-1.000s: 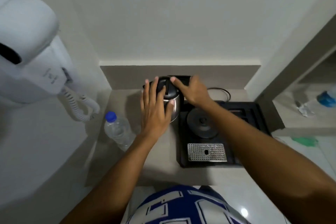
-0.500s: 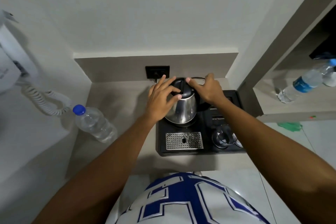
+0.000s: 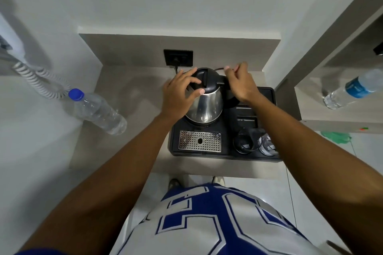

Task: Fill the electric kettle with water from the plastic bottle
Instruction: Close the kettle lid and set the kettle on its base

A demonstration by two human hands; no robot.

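The steel electric kettle [image 3: 207, 107] with a black lid [image 3: 209, 80] stands on its base in the black tray [image 3: 267, 94]. My left hand [image 3: 177, 97] grips the lid from the left, with the fingers on top and the thumb at the rim. My right hand [image 3: 241, 84] lies over the black handle [image 3: 231, 97] with its fingers loosely curled toward the back wall; whether it grips the handle is hidden. The clear plastic bottle [image 3: 97, 113] with a blue cap stands on the counter to the left, apart from both hands.
The tray also holds a perforated metal drip grate [image 3: 200, 141] and two glasses [image 3: 246, 143] at the front right. A wall socket [image 3: 178, 58] sits behind the kettle. A coiled white cord [image 3: 39, 83] hangs at the left. Another bottle [image 3: 352, 89] lies on the right shelf.
The kettle went from the counter onto the base in the tray. My left hand now curls further over the lid, and my right hand's fingers have lifted toward the back.
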